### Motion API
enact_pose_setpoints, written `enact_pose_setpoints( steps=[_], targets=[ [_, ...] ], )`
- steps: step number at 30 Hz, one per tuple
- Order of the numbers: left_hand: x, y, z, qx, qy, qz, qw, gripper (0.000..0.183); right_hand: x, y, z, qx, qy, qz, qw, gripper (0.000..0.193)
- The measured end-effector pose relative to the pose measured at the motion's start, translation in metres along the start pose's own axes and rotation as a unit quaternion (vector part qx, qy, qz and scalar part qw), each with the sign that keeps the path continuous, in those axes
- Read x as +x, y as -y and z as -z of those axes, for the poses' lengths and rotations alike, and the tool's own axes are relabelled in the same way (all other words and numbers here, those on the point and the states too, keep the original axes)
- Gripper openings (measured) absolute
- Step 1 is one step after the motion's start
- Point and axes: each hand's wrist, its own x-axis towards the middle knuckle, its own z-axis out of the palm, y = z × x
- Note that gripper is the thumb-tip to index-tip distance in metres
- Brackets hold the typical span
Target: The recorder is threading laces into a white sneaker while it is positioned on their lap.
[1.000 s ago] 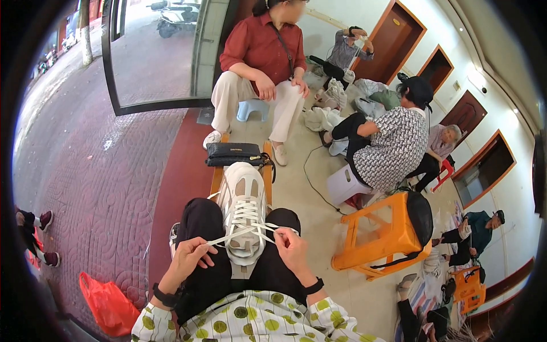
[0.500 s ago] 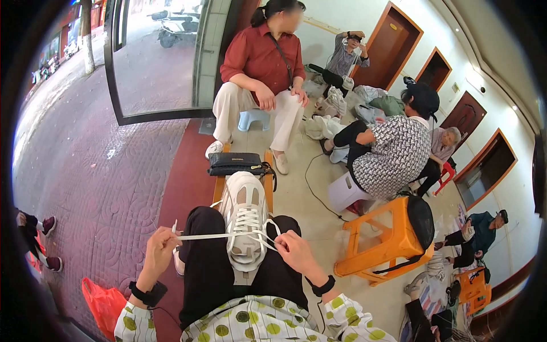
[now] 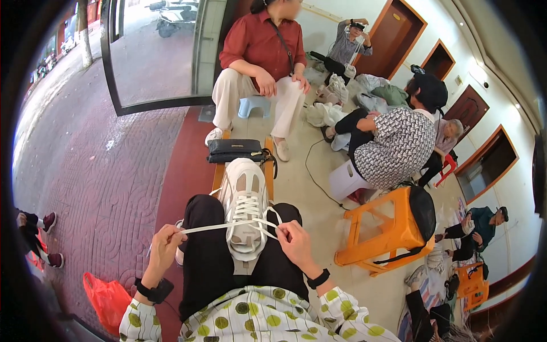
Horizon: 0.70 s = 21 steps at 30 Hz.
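A white and beige sneaker point(image 3: 244, 188) stands in front of my lap, toe pointing away, on a wooden stool point(image 3: 269, 179). My left hand point(image 3: 165, 249) is closed in a pinch on one end of the white shoelace point(image 3: 208, 228), which runs taut from the shoe to my fingers. My right hand point(image 3: 295, 245) pinches the lace on the shoe's right side, where a loop stands up beside the tongue. Lacing crosses over the front of the shoe in rows. Both hands are level with the shoe's collar, one on either side.
A black pouch point(image 3: 235, 150) lies on the stool's far end. Beyond it sits a person in a red shirt point(image 3: 262, 48). Orange plastic stools point(image 3: 379, 228) stand to the right, near other seated people and bags. A red plastic bag point(image 3: 106, 302) is at lower left.
The view has shifted slightly. My right hand has moved a little with the lace, and my left hand still draws its end out to the left.
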Motion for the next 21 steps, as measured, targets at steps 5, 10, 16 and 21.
enact_pose_setpoints(
  steps=[5, 10, 16, 21],
  targets=[
    [-0.003, 0.019, -0.003, 0.009, 0.012, -0.005, 1.000, 0.012, -0.004, -0.003, -0.005, 0.028, -0.032, 0.002, 0.999, 0.008],
    [-0.001, 0.013, -0.018, -0.002, -0.098, 0.011, 0.995, 0.022, -0.007, -0.006, -0.006, 0.036, -0.052, 0.007, 0.998, 0.009],
    [0.007, -0.012, -0.036, 0.104, -0.091, -0.111, 0.984, 0.025, -0.006, -0.004, -0.008, 0.035, -0.050, 0.007, 0.998, 0.009],
    [0.016, -0.035, -0.057, 0.162, -0.037, -0.167, 0.972, 0.025, -0.006, -0.004, -0.008, 0.029, -0.055, 0.012, 0.998, 0.009]
  ],
)
